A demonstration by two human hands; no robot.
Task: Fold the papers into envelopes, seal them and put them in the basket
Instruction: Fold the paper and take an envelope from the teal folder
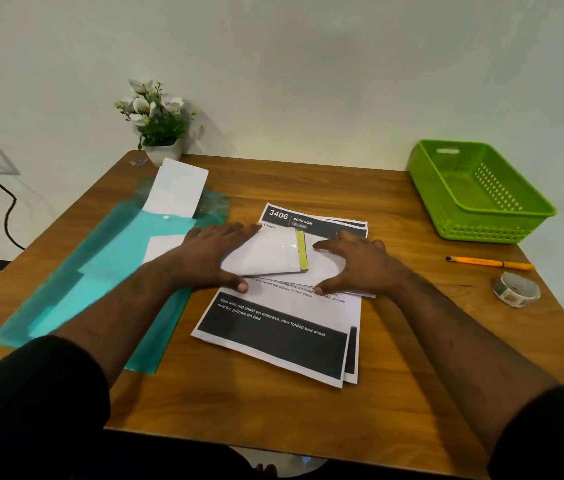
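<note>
A white envelope (266, 254) with a yellow-green strip along its right edge lies on a stack of printed papers (284, 327) at the table's middle. My left hand (214, 258) lies flat on the envelope's left end, fingers spread, thumb at its lower edge. My right hand (356, 265) rests on the white paper just right of the envelope, fingers spread and slightly arched. The green basket (481, 202) stands at the far right of the table with nothing visible inside.
A teal plastic folder (100, 271) with white sheets (176, 192) sticking out lies on the left. A potted flower (159, 123) stands at the back. An orange pen (488, 263) and a tape roll (516, 289) lie on the right, near the table edge.
</note>
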